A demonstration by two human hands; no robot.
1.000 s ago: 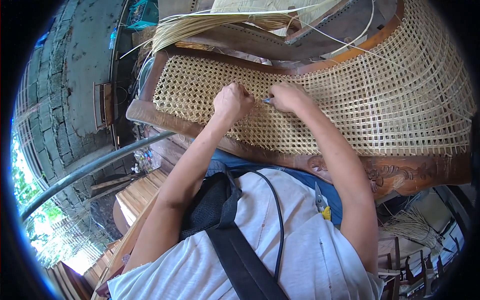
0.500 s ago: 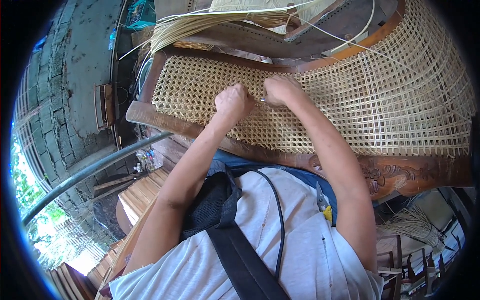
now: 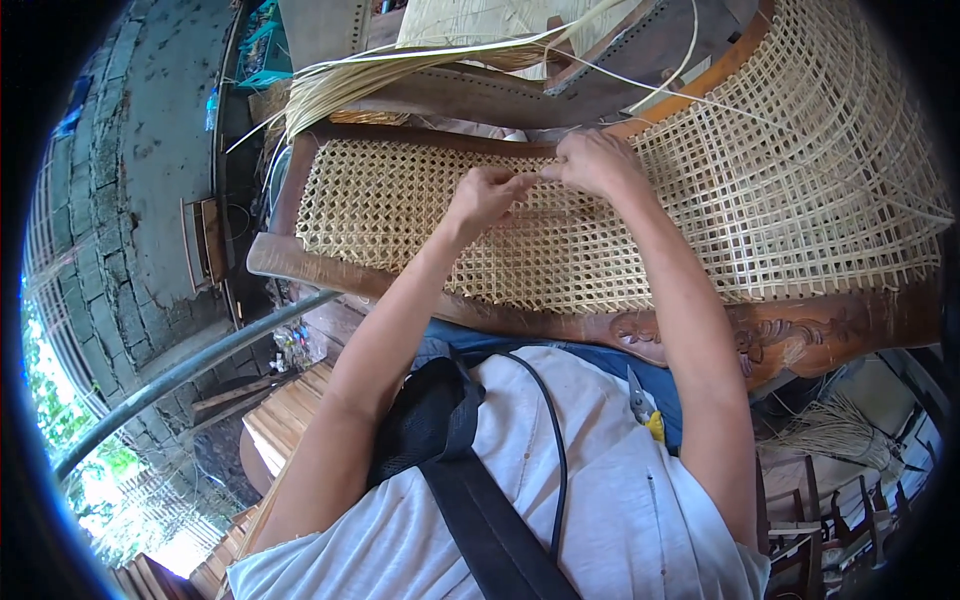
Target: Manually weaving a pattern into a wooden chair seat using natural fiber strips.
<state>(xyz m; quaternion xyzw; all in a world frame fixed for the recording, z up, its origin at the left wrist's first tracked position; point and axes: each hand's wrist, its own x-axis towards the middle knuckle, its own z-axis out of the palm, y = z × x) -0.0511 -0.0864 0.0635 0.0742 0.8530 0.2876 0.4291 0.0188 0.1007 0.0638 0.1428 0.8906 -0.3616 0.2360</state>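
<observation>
A carved wooden chair frame [image 3: 560,322] with woven cane webbing [image 3: 375,195] lies across my lap. My left hand [image 3: 490,197] is over the middle of the webbing, fingers bunched and pointing right. Close beside it, my right hand [image 3: 598,165] is curled near the far rail, thumb and fingers pinched together. The fingertips of both hands almost meet just above the weave. Whatever thin thing they pinch is too small to make out. To the right the weave is looser, with long cane strands [image 3: 730,112] running over it.
A bundle of cane strands [image 3: 370,80] lies over another dark wooden frame [image 3: 450,88] beyond. Shears with a yellow handle [image 3: 654,425] rest at my right side. A metal pole [image 3: 190,368] crosses at left, near stacked wood pieces [image 3: 290,412]. More cane [image 3: 835,432] lies at lower right.
Both hands have moved slightly away from me and closer together, fingertips almost meeting. A small shiny metal bit seen by my right hand no longer shows. The view has shifted a little.
</observation>
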